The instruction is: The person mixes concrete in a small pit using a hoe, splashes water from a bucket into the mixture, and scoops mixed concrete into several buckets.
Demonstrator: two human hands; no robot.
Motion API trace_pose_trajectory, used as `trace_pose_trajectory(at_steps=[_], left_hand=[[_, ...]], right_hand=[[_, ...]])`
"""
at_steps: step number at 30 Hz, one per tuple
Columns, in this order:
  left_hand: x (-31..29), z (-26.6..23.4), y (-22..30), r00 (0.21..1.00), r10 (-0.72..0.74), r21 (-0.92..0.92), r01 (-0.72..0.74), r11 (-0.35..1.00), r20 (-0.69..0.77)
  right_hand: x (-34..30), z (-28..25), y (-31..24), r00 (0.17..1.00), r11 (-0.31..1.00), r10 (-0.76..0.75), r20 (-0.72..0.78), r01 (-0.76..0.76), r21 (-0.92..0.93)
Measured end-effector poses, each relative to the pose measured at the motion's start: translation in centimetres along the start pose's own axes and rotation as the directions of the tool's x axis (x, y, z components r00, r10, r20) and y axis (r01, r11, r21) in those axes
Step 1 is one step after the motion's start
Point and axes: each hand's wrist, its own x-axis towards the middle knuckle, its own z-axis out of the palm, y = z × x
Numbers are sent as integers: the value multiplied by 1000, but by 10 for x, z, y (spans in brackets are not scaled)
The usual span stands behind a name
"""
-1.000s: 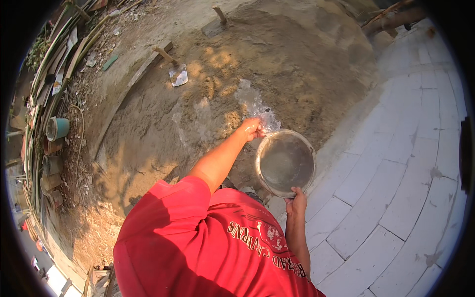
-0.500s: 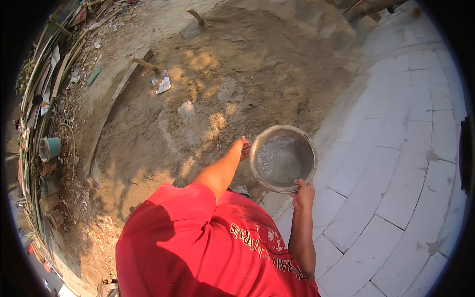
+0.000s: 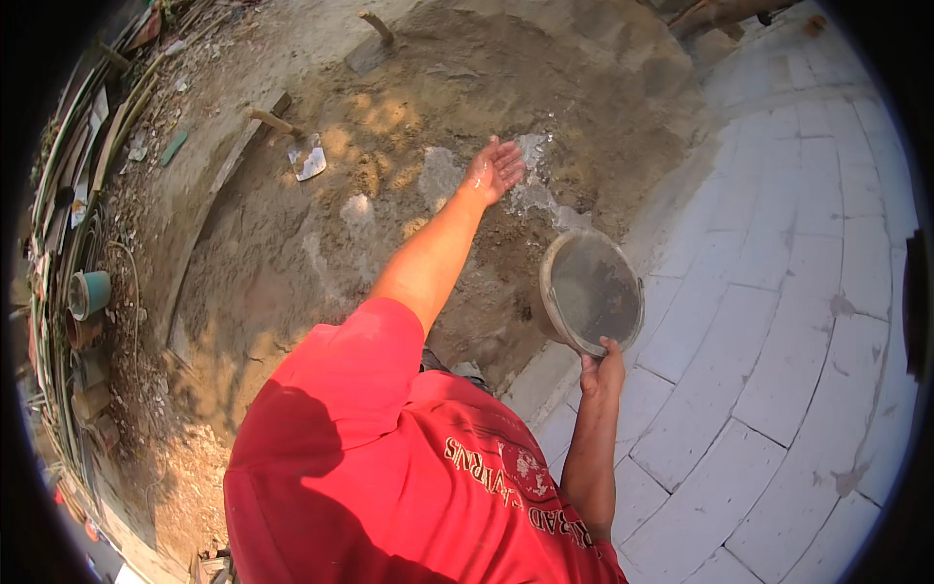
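Observation:
My right hand (image 3: 602, 368) grips the near rim of a grey round bucket (image 3: 556, 310), which is tilted. Greyish liquid seems to cover the bottom inside it. Stretched out over the bare ground, my left hand (image 3: 495, 170) is open with its fingers extended, wet and holding nothing. Splashed water (image 3: 537, 185) flies just beyond its fingers and trails back toward the bucket. Below lies damp brown sandy soil (image 3: 467, 273) with wet pale patches.
A wall of pale blocks (image 3: 720, 331) runs along the right. On the left, a wooden plank (image 3: 226, 161), a short stake (image 3: 276, 123) and a white scrap (image 3: 308, 163) lie on the dirt. Bamboo strips, pots and a teal bucket (image 3: 89, 294) line the far left.
My left hand has left the bucket's rim and swung forward, opening and throwing water onto the soil. The bucket in my right hand has shifted rightward and tilted.

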Motion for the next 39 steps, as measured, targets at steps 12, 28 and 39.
trace_pose_trajectory(at_steps=[12,28,39], left_hand=[[-173,-275,-99,703,-325,-2,418,908,-632],[-67,-55,140,967,242,24,-241,970,-82],[-373,-454,-16,616,-325,623,361,-694,-718]], right_hand=[[-36,36,60,987,857,79,143,6,-515],[-9,151,48,935,989,15,353,39,-144],[120,41,115,989,989,149,21,-149,-7]])
